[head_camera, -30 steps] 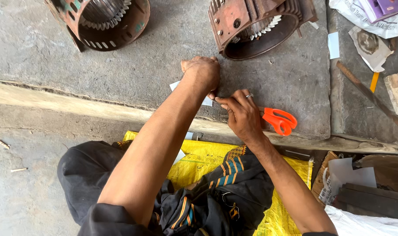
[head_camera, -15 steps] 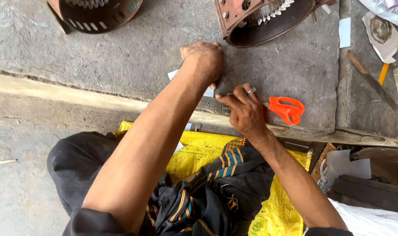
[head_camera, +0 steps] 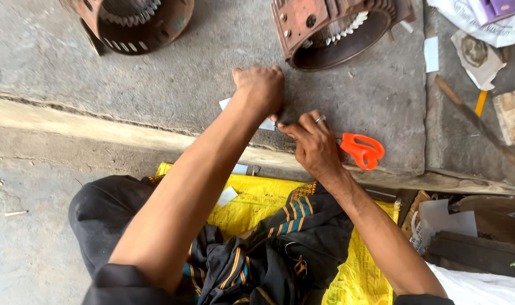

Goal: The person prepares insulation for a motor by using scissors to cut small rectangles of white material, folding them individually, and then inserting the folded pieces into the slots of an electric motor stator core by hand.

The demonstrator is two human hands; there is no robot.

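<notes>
Two bare hands work at the near edge of the concrete slab (head_camera: 172,96): the left hand (head_camera: 260,87) and the right hand (head_camera: 314,144). Two rusty motor stator housings stand along the slab's far edge, one (head_camera: 136,22) at the left and one (head_camera: 336,28) near the middle. One pair of orange-handled scissors (head_camera: 362,151) lies by the near edge. One ring (head_camera: 320,119) shows on a finger. One yellow sack (head_camera: 257,197) lies on the floor below.

We see a small pale paper sheet (head_camera: 267,124) lying flat on the grey concrete slab (head_camera: 184,85), mostly covered; orange-handled scissors (head_camera: 362,150) rest just beside it.
</notes>
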